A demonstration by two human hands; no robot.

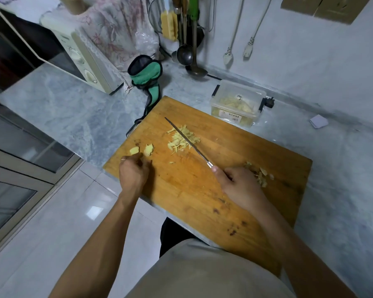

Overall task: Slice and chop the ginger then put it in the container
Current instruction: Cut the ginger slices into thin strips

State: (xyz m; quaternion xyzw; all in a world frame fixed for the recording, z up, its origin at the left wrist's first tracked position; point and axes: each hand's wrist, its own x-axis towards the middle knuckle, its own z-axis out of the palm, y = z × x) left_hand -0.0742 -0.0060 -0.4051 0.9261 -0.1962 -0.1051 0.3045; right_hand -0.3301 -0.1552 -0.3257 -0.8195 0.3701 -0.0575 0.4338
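My right hand (238,186) has its grip closed round the knife (188,143) handle, blade lying across the ginger shreds (182,139) just ahead of it. My left hand (134,171) is curled at the board's (181,190) near edge; whether it pinches anything, I cannot tell. Two ginger chunks (142,149) sit just past its knuckles. The container (237,104) waits beyond the blade tip. A careless sweep could flick shreds off onto the counter (73,108), and small chunks may roll under the blade toward my fingers.
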